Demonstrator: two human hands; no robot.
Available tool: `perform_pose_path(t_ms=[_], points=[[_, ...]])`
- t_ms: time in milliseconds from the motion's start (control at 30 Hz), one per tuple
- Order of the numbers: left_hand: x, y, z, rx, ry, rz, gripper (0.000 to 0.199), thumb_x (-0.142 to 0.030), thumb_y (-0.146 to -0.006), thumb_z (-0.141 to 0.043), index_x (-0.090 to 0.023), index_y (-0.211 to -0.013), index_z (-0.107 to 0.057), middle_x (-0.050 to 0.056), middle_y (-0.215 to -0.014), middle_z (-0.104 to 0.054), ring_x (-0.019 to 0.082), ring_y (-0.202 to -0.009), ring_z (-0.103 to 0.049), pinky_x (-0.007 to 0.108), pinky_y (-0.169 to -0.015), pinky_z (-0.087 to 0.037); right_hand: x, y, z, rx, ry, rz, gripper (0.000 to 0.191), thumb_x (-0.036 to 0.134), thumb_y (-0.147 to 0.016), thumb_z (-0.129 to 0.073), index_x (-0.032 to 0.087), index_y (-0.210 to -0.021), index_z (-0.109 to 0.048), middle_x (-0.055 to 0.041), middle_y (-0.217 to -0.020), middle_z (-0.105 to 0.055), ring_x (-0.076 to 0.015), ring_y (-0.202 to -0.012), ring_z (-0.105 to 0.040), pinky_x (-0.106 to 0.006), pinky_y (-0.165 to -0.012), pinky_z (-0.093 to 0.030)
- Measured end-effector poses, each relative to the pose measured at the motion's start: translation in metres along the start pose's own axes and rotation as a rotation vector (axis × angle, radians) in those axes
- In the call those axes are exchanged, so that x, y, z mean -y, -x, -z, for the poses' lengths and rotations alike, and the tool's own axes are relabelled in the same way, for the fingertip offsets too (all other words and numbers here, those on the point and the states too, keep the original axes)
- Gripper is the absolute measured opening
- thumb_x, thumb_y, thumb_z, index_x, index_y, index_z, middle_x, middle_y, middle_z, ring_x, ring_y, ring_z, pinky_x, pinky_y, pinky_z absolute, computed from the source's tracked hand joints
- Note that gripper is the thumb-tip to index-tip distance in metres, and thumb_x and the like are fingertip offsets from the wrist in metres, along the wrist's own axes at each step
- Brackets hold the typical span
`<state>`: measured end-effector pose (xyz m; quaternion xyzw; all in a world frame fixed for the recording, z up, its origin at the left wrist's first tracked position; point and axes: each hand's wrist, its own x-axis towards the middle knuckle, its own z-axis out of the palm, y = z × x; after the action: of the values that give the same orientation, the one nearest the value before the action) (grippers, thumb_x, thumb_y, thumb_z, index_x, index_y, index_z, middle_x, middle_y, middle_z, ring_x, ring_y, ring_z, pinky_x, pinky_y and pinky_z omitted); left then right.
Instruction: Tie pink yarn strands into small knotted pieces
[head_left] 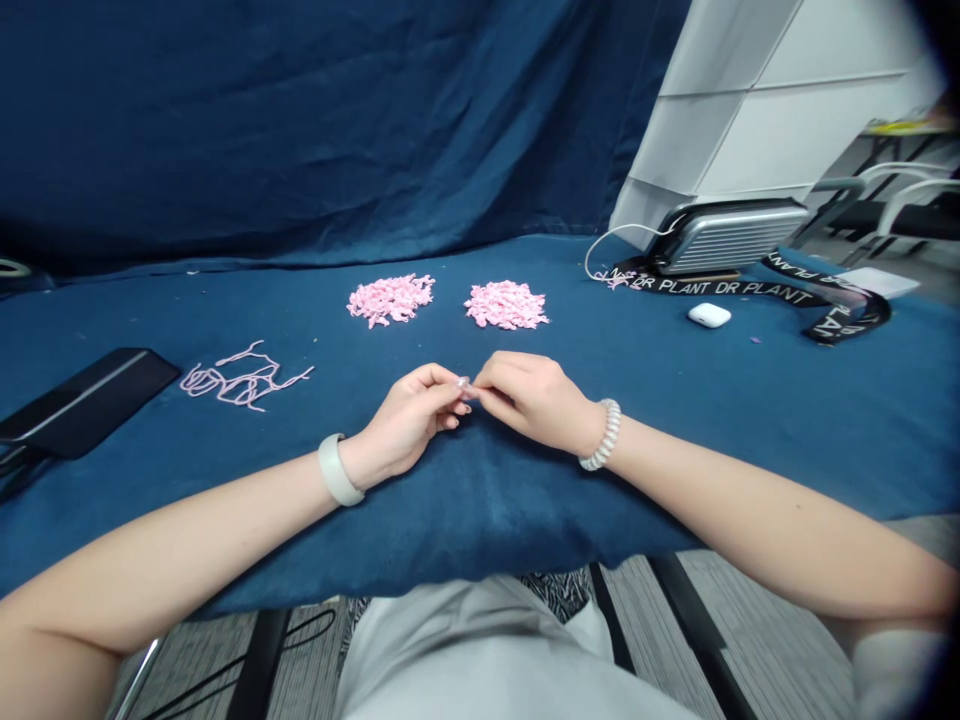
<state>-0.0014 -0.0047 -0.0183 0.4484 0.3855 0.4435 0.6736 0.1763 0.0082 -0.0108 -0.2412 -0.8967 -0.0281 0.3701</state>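
My left hand and my right hand meet at the fingertips over the near part of the blue-covered table. Both are closed in a pinch; whatever lies between the fingertips is too small and too covered to make out. Beyond them lie two heaps of small pink pieces, a left heap and a right heap, which look like bits of knotted yarn. Loose pale pink yarn lies in a tangle to the left of my left hand.
A dark flat device is at the left edge. At the back right stand a silver ribbed case, a black lettered strap and a white earbud case. Blue cloth hangs behind the table.
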Motion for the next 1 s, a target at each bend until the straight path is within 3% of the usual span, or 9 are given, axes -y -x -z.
perform_pose_path(t_ms=[267,467,600,800,1000], points=[[0.0,-0.001,0.001,0.022,0.027,0.004,0.015,-0.021,-0.071,-0.069,-0.014,-0.067,-0.056,-0.002,-0.059,-0.056,0.006,-0.058,-0.051,0.017,-0.053,-0.039,-0.003,0.0,0.001,0.052,0.2,0.2,0.029,0.018,-0.092,-0.037,0.012,-0.075,-0.059,-0.0074,-0.073,-0.062,-0.0132,-0.067,-0.052,-0.025,-0.062,-0.042],[0.002,-0.002,0.0,-0.01,0.007,-0.002,0.016,-0.02,-0.069,-0.07,-0.014,-0.065,-0.055,-0.002,-0.059,-0.056,0.006,-0.056,-0.05,0.017,-0.053,-0.038,-0.001,-0.001,0.003,0.178,0.261,0.187,0.035,0.019,-0.094,-0.032,0.015,-0.073,-0.061,-0.0074,-0.073,-0.061,-0.0137,-0.065,-0.049,-0.027,-0.06,-0.039],[0.005,-0.003,0.001,-0.038,-0.005,-0.012,0.016,-0.018,-0.069,-0.068,-0.014,-0.065,-0.054,-0.002,-0.059,-0.056,0.006,-0.055,-0.049,0.018,-0.052,-0.038,-0.001,0.001,0.002,0.158,0.168,0.178,0.03,0.021,-0.092,-0.038,0.014,-0.076,-0.062,-0.0086,-0.076,-0.062,-0.0144,-0.069,-0.053,-0.028,-0.064,-0.042],[0.006,-0.003,0.001,-0.048,-0.076,-0.034,0.017,-0.019,-0.069,-0.069,-0.013,-0.065,-0.053,-0.002,-0.058,-0.056,0.006,-0.053,-0.049,0.018,-0.051,-0.039,-0.001,0.003,0.005,0.013,-0.208,-0.113,0.016,0.021,-0.087,-0.05,0.015,-0.08,-0.064,-0.005,-0.078,-0.065,-0.012,-0.073,-0.058,-0.025,-0.07,-0.046],[0.007,-0.002,0.001,-0.022,-0.174,-0.079,0.018,-0.023,-0.07,-0.07,-0.013,-0.066,-0.056,-0.001,-0.061,-0.059,0.006,-0.053,-0.051,0.018,-0.051,-0.042,-0.003,-0.002,0.01,0.139,-0.319,-0.328,0.013,0.023,-0.081,-0.059,0.015,-0.08,-0.068,-0.0037,-0.078,-0.067,-0.0114,-0.067,-0.058,-0.024,-0.064,-0.045]])
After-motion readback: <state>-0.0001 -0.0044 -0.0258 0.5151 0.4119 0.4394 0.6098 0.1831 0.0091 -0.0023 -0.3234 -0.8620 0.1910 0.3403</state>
